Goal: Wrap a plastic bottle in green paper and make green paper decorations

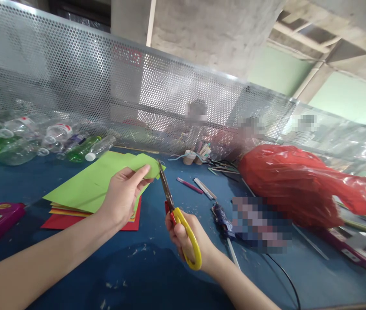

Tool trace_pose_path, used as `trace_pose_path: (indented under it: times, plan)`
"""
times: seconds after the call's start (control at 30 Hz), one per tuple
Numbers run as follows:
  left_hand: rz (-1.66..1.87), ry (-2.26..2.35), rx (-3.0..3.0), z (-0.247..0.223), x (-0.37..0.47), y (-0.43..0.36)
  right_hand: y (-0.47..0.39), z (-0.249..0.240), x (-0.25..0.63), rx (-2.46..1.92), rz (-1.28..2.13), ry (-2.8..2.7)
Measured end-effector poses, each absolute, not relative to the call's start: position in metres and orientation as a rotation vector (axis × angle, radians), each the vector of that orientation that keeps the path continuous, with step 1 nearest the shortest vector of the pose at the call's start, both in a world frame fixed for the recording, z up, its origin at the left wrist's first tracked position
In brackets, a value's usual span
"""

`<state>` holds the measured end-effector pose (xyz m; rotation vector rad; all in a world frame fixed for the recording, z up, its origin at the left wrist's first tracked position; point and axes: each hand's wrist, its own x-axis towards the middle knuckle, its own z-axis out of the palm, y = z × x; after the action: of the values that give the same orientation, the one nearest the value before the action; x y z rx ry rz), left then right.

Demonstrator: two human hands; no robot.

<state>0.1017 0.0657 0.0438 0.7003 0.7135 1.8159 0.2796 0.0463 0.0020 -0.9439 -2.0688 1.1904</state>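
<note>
Between the thumb and fingers of my left hand [125, 193] is a rounded green paper piece [150, 165], held above a stack of coloured sheets. Bright green paper [86, 183] tops that stack, with yellow, orange and red sheets [63, 222] showing below. My right hand [187, 237] is closed around the handles of yellow and red scissors [191, 241]. Their blades point up and away, the tips at the right edge of the green piece. Whether the blades touch the paper is hard to tell.
Plastic bottles [18, 150] lie at the back left, before a perforated metal screen [82, 73]. A magenta device [5, 219] sits at left. Rightward are a pink pen [189, 185], a glue gun [223, 221] with a black cable, and a red plastic bag [286, 185].
</note>
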Motion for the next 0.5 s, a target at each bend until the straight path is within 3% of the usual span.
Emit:
trace_pose_path:
  times: [0.2,0.5]
  plan:
    - [1.817,0.714,0.762,0.044,0.100,0.068,0.045,0.003,0.279,-0.923,1.333,-2.017]
    - [1.779,0.896,1.062,0.034,0.086,0.080,0.045,0.006,0.286,-0.938,1.181,-2.176]
